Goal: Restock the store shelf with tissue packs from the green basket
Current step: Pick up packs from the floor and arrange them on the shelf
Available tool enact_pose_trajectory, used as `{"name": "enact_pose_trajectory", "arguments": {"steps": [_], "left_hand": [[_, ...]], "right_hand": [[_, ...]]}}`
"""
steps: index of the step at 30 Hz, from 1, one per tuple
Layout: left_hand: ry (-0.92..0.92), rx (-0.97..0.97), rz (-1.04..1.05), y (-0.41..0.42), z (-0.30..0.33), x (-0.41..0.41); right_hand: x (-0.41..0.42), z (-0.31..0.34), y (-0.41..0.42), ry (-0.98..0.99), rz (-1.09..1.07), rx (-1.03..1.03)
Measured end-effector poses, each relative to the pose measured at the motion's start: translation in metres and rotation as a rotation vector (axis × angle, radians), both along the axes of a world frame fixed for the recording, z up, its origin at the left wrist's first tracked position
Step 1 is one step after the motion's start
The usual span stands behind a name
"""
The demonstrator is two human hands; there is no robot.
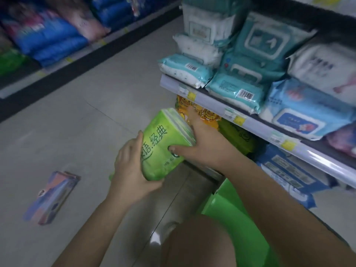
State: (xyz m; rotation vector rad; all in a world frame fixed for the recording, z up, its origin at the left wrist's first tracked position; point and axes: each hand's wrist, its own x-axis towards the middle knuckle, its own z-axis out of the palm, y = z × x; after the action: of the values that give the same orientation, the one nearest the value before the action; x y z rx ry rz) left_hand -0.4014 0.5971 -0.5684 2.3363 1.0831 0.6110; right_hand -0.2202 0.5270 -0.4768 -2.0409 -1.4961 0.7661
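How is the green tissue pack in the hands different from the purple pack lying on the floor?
The green tissue pack is held off the floor between the left hand and right hand; the purple pack lies flat on the tiles, untouched. The green tissue pack looks thick and blocky, while the purple pack looks flatter and slimmer. The green one bears large dark characters; the purple one's print is too blurred to read. Both are wrapped in plastic.
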Motion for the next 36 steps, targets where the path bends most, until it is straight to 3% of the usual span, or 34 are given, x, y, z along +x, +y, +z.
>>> {"name": "enact_pose_trajectory", "arguments": {"steps": [9, 18, 25, 28, 31, 34, 36], "left_hand": [[-0.044, 0.229, -0.183, 0.026, 0.132, 0.034], [-0.140, 0.421, -0.097, 0.048, 0.228, 0.074], [-0.294, 0.480, 0.070, 0.078, 0.264, 0.118], [-0.349, 0.395, 0.165, 0.089, 0.270, 0.144], [-0.416, 0.177, 0.253, 0.108, 0.275, 0.173], [-0.542, -0.047, 0.231, 0.126, 0.276, 0.197], [-0.583, -0.076, 0.202, 0.132, 0.275, 0.209]], "right_hand": [[0.010, 0.096, -0.026, 0.183, -0.343, 0.372], [0.031, 0.163, -0.024, 0.437, -0.467, 0.666], [0.064, 0.198, 0.000, 0.592, -0.583, 0.789], [0.079, 0.209, 0.012, 0.750, -0.619, 0.844], [0.092, 0.218, 0.023, 0.882, -0.659, 0.879], [0.106, 0.219, 0.035, 0.937, -0.708, 0.892], [0.114, 0.215, 0.041, 0.948, -0.736, 0.881]]}}
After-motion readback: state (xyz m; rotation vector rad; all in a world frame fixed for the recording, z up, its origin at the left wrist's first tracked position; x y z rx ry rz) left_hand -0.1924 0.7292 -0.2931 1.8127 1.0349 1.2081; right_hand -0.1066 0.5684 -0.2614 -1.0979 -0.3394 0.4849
